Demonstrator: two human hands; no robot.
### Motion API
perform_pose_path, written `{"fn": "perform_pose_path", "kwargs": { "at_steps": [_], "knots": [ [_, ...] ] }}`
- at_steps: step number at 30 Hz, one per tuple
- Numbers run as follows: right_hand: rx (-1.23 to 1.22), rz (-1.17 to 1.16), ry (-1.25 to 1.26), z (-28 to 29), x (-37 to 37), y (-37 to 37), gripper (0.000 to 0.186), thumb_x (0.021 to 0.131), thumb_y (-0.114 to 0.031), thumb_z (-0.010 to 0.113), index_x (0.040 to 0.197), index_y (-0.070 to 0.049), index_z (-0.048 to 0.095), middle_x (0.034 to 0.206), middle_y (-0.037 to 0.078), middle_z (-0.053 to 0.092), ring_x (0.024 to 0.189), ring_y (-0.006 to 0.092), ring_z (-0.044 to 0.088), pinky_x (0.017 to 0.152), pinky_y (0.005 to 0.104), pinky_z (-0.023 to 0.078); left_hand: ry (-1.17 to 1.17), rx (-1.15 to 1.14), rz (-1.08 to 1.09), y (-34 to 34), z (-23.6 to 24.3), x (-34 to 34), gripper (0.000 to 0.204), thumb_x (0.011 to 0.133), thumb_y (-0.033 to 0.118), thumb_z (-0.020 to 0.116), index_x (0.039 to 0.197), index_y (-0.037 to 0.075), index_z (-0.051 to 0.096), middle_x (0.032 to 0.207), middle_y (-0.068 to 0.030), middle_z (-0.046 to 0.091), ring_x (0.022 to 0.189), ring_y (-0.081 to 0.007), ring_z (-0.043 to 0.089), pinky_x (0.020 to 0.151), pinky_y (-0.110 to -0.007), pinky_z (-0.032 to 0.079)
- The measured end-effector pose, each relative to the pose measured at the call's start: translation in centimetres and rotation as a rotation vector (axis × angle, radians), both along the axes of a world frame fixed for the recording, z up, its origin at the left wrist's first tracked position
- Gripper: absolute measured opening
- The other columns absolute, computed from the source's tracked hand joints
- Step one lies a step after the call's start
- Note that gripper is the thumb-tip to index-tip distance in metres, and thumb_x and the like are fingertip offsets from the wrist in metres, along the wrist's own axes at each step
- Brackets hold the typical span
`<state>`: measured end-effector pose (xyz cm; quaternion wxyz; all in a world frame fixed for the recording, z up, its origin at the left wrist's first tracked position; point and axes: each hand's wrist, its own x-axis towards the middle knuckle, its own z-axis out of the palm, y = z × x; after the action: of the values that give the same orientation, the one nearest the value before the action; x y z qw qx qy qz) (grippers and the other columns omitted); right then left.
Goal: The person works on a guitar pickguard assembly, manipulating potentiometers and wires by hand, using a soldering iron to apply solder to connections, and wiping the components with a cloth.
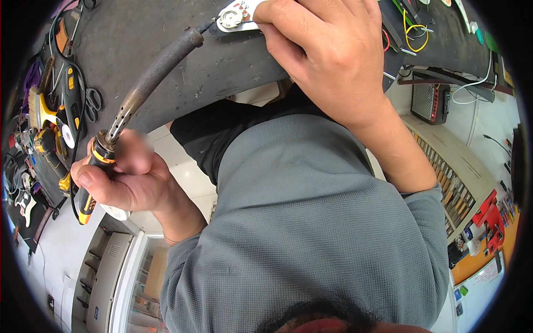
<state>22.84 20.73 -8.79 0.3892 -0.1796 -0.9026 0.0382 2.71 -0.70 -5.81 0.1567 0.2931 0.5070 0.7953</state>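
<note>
Head; left fingers (95, 182) curled round soldering iron (131, 104)

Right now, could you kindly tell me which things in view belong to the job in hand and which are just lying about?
In use:
soldering iron with black-and-yellow handle and perforated metal barrel, in the left hand
flat white piece with round pale disc, by the right hand

Apparently lying about:
black scissors
thin yellow wire loop
black box with reddish front

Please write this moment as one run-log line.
left hand: grips soldering iron | right hand: at white piece | iron tip: near round disc, contact unclear
</note>
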Motion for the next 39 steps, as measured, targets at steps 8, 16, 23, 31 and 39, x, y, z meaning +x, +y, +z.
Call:
{"fn": "perform_pose_path", "kwargs": {
  "at_steps": [8, 16, 23, 31, 39],
  "knots": [
    [-0.011, 0.001, -0.055, 1.0, 0.0, -0.1, 0.023, 0.077, -0.008, 0.082, 0.097, -0.013, 0.071, 0.101, 0.0, 0.061, 0.097, 0.0214, 0.061, 0.085, 0.0396, 0.04, 0.0, -0.006, -0.004, -0.4, -0.1, -0.4, 0.031, 0.113, 0.034, 0.062, 0.09, 0.014, 0.055, 0.072, -0.0061, 0.06, 0.048, -0.0108, 0.053, 0.043, -0.023, 0.043],
    [-0.15, -0.021, -0.08, 1.9, 0.4, -1.1, 0.024, 0.079, -0.012, 0.085, 0.099, -0.016, 0.074, 0.103, -0.003, 0.069, 0.101, 0.0214, 0.065, 0.09, 0.0412, 0.044, -0.024, 0.037, 0.058, 0.0, 1.1, -0.6, 0.033, 0.114, 0.034, 0.059, 0.088, 0.014, 0.057, 0.071, -0.0001, 0.061, 0.049, -0.0077, 0.047, 0.052, -0.026, 0.037],
    [-0.194, -0.12, -0.023, 4.7, 4.7, -1.0, 0.028, 0.081, -0.004, 0.083, 0.107, -0.011, 0.076, 0.107, 0.005, 0.073, 0.101, 0.0267, 0.069, 0.095, 0.0416, 0.047, -0.036, 0.071, 0.118, -0.4, 2.2, -4.0, 0.034, 0.114, 0.035, 0.061, 0.091, 0.009, 0.063, 0.071, 0.0008, 0.058, 0.053, -0.0079, 0.043, 0.057, -0.028, 0.037],
    [-0.311, -0.394, 0.139, 5.8, 13.6, 0.9, 0.018, 0.093, 0.005, 0.073, 0.109, -0.003, 0.07, 0.106, 0.011, 0.07, 0.098, 0.0274, 0.066, 0.09, 0.0369, 0.048, 0.005, 0.181, 0.113, 3.4, 6.7, -7.7, 0.031, 0.114, 0.031, 0.063, 0.098, 0.004, 0.069, 0.078, -0.0002, 0.064, 0.061, -0.0089, 0.044, 0.061, -0.029, 0.038],
    [-0.903, -0.525, 0.47, 0.0, 17.9, 4.0, 0.015, 0.111, -0.01, 0.062, 0.121, 0.001, 0.064, 0.101, 0.001, 0.063, 0.086, 0.0068, 0.056, 0.077, 0.0261, 0.049, 0.216, 0.32, -0.095, 15.5, 15.9, -13.3, 0.021, 0.112, 0.019, 0.068, 0.118, -0.001, 0.071, 0.102, -0.0062, 0.072, 0.082, -0.0137, 0.061, 0.071, -0.032, 0.05]
  ]
}}
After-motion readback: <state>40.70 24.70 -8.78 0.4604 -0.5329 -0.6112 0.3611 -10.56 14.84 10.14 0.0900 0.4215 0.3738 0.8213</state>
